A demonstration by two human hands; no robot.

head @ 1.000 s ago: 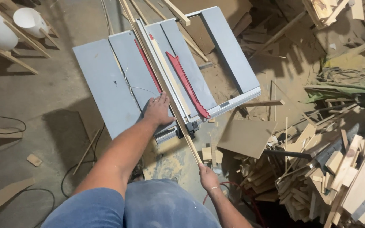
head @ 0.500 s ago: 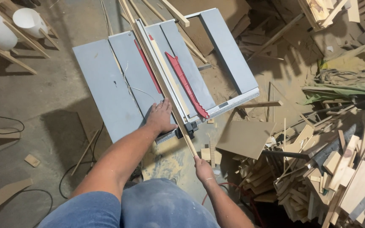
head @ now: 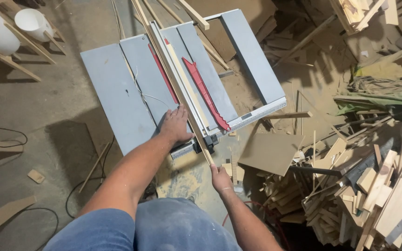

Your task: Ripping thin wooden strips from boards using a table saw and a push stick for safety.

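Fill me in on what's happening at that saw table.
A person stands at a grey table saw, seen from above. The left hand lies flat on the table's near edge, beside a long thin wooden strip that runs along the fence. The right hand grips the strip's near end, which overhangs the table. A red push stick rests on the tabletop; offcuts are piled to the right.

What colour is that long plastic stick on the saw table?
The stick is red, shown clearly in the head view.
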